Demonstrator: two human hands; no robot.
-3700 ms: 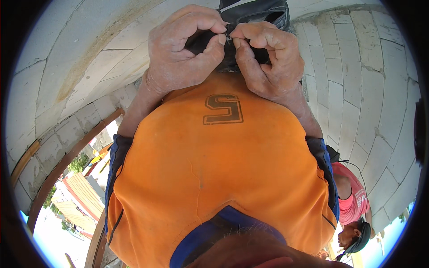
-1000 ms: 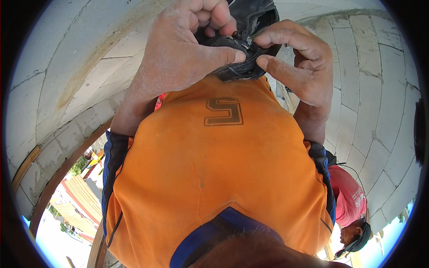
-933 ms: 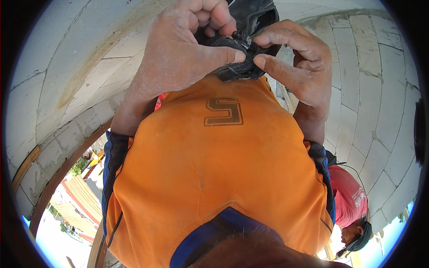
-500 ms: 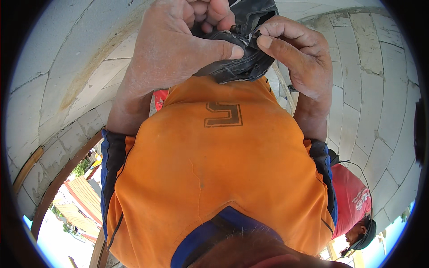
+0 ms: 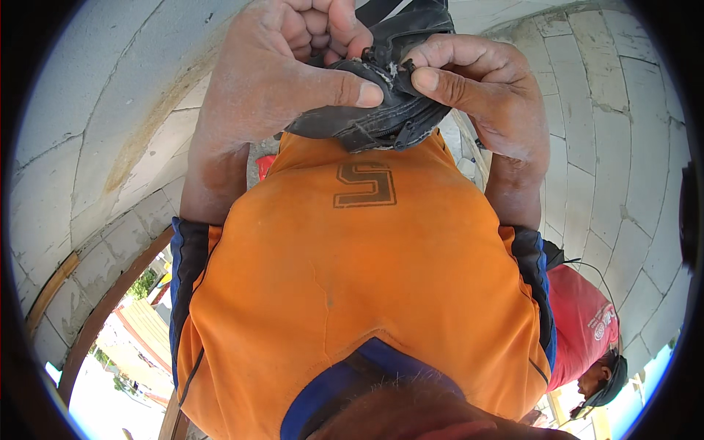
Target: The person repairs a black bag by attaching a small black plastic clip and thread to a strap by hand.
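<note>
A worn black zippered bag point(image 5: 374, 128) hangs at the top middle, in front of my orange shirt. Its fabric looks frayed, with pale threads or dust along the zipper edges. My left hand point(image 5: 271, 88) grips the bag's left side, thumb laid along the fabric and fingers curled behind it. On the other side, my right hand point(image 5: 491, 95) pinches a small black piece by the zipper opening between thumb and forefinger; whether it is a zipper pull or a fabric edge I cannot tell. The inside of the bag is hidden.
Walls of pale grey blocks point(image 5: 594, 132) curve round on both sides. At the lower right is another person in a red shirt point(image 5: 579, 323) and dark cap. A window-like opening point(image 5: 139, 323) at the lower left shows rooftops outside. A wooden strip point(image 5: 51, 293) lies along the left wall.
The bag has shifted slightly down and left, and more of its lower zipper shows. Both hands keep their hold; the left thumb has moved a little left.
</note>
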